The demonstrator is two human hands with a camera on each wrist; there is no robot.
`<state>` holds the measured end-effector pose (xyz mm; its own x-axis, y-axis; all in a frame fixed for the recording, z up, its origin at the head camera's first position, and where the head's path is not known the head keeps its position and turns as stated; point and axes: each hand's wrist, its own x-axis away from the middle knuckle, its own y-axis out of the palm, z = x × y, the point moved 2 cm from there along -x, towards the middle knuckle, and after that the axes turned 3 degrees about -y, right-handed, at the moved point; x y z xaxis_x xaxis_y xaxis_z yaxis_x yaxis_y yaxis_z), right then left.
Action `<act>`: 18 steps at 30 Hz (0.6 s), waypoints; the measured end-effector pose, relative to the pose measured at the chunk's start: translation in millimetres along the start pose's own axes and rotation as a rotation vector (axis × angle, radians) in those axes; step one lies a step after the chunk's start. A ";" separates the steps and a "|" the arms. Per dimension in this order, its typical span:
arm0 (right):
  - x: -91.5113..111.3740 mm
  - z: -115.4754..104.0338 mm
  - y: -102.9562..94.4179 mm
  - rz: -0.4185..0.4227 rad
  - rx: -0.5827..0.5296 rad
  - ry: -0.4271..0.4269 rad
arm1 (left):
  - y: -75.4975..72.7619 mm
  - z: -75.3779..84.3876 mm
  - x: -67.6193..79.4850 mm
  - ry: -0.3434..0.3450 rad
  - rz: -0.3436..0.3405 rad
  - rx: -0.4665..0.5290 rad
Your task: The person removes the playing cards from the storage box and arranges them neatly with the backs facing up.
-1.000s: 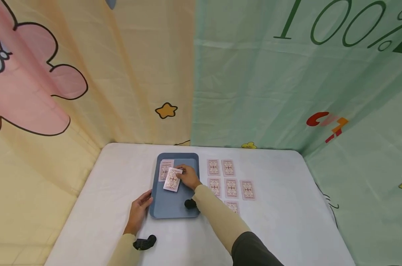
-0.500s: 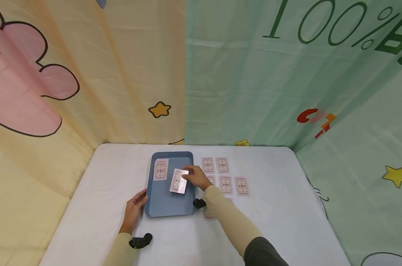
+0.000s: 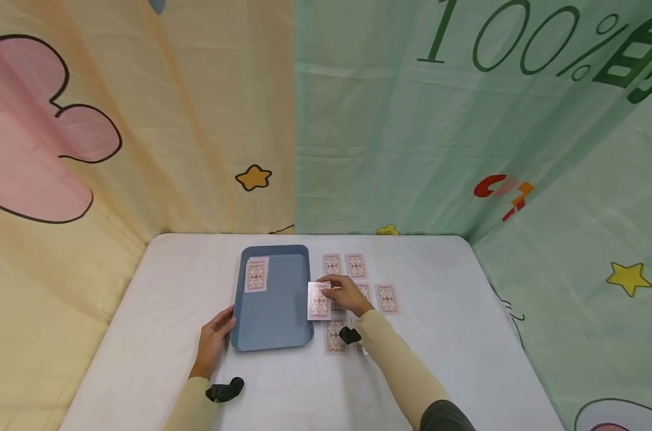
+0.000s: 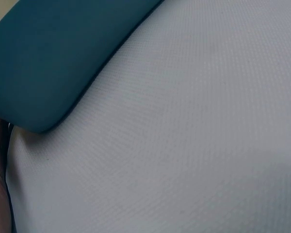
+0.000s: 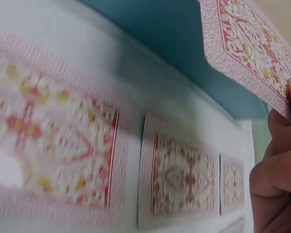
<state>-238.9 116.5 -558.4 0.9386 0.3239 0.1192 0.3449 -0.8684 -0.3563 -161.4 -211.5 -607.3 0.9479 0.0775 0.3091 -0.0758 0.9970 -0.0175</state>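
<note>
My right hand pinches a playing card by its right edge, patterned back showing. In the head view this card overlaps the right rim of the blue tray; the right wrist view shows the card raised above the table. My left hand rests at the tray's left side, fingers along its edge; only a sliver of it shows in the left wrist view, by the tray corner. A small pile of cards lies face down in the tray's upper left.
Right of the tray, several cards lie face down in rows, among them a far one, a rightmost one and a near one. My right hand and sleeve partly cover some. A curtain hangs behind the white table.
My right hand has carried the card from over the tray, beside the pile, rightward to the tray's right rim. The left hand stays at the tray's left side. The head view has shifted slightly.
</note>
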 end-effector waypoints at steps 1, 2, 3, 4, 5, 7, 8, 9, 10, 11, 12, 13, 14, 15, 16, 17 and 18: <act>2.5 2.3 -3.2 0.002 -0.006 0.003 | -0.2 -0.4 -0.3 0.001 0.000 -0.001; 5.1 3.6 -6.6 0.007 -0.014 0.006 | -0.5 -0.6 -0.5 0.000 -0.001 -0.001; 7.7 4.8 -10.2 0.013 -0.025 0.009 | -0.6 -0.9 -0.7 -0.002 -0.003 -0.003; 10.1 6.5 -13.6 0.020 -0.032 0.011 | -0.7 -0.8 -0.9 -0.002 -0.004 -0.004; 12.6 8.0 -17.1 0.028 -0.042 0.013 | -0.7 -0.8 -1.3 0.000 -0.001 -0.002; 18.0 11.7 -24.4 0.047 -0.046 0.018 | -0.6 -0.9 -2.0 0.001 0.002 0.001; 21.0 13.4 -28.3 0.058 -0.042 0.026 | -0.4 -0.6 -1.9 0.006 0.002 0.002; 24.0 15.9 -32.0 0.065 -0.039 0.024 | -0.2 -0.5 -2.0 0.008 0.003 0.004; 27.1 18.6 -35.6 0.072 -0.036 0.027 | -0.1 -0.4 -1.9 0.010 0.003 0.006; 30.3 21.3 -39.2 0.078 -0.035 0.033 | 0.1 -0.3 -1.5 0.010 0.003 0.007; 33.7 24.0 -42.6 0.083 -0.035 0.041 | 0.2 -0.2 -1.1 0.009 0.002 0.005; 37.1 26.9 -46.0 0.088 -0.041 0.049 | 0.3 -0.1 -0.6 0.009 0.002 0.000; 40.6 29.8 -49.4 0.094 -0.046 0.059 | 0.4 -0.1 -0.2 0.008 0.000 -0.004; 44.0 32.6 -52.8 0.101 -0.052 0.065 | 0.4 -0.4 -0.2 0.005 -0.001 -0.005; 47.5 35.4 -56.1 0.109 -0.055 0.076 | 0.4 -0.5 0.1 0.002 -0.001 -0.008; 50.9 37.9 -59.6 0.117 -0.055 0.079 | 0.6 -0.6 0.1 -0.003 -0.001 -0.011; 54.4 40.5 -63.3 0.125 -0.054 0.083 | 0.6 -0.9 -0.1 -0.008 -0.002 -0.012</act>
<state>-210.1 204.4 -566.9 0.9713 0.1816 0.1535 0.2230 -0.9198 -0.3229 -161.2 -210.9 -608.2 0.9456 0.0751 0.3164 -0.0696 0.9972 -0.0284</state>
